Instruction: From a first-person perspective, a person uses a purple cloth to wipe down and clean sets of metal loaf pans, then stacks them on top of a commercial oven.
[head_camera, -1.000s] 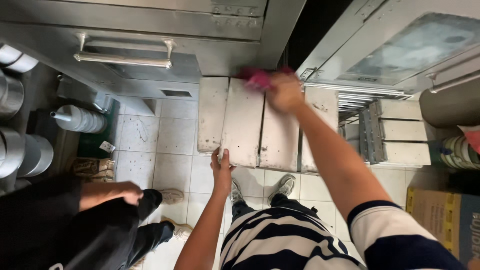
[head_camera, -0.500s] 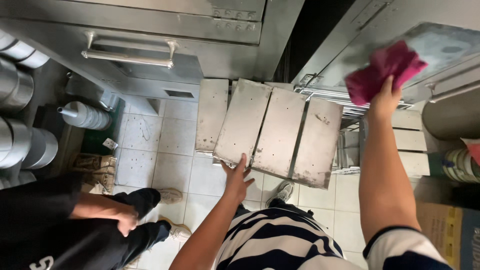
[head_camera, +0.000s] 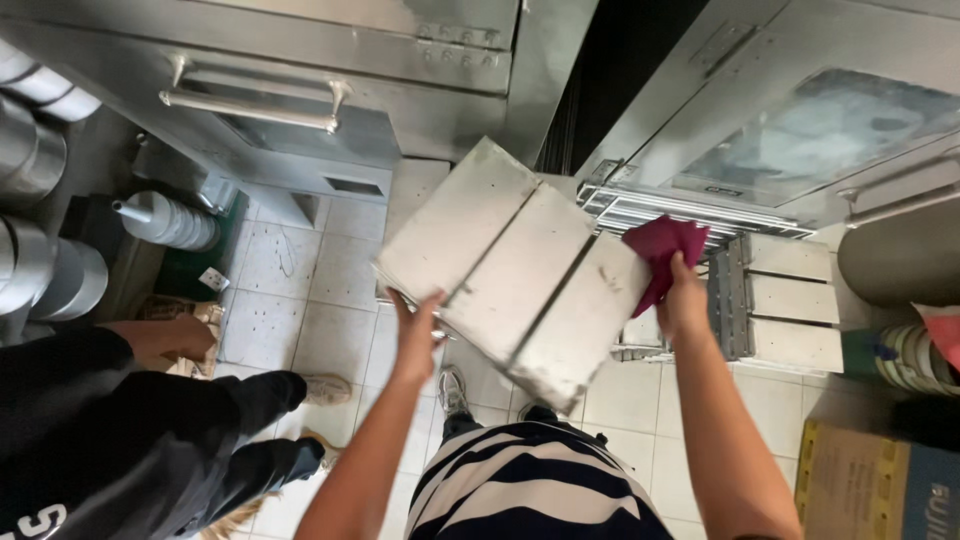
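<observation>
Two hands carry the whole load here, and neither has a full hold. Your left hand grips only the near edge of the joined metal pans, fingers wrapped under the rim, while your right hand is closed on the magenta cloth and meets the set at its right corner through that cloth. The pans hang tilted in the air above the tiled floor, in front of the open oven door. As I judge it, the cloth could slide on bare metal, and the set would then swing down on your left grip alone and drop toward your shoes. A person in dark clothes stands just to your left, near enough to be struck if the pans swing. The stacked pans on the floor to the right leave little room to step.
</observation>
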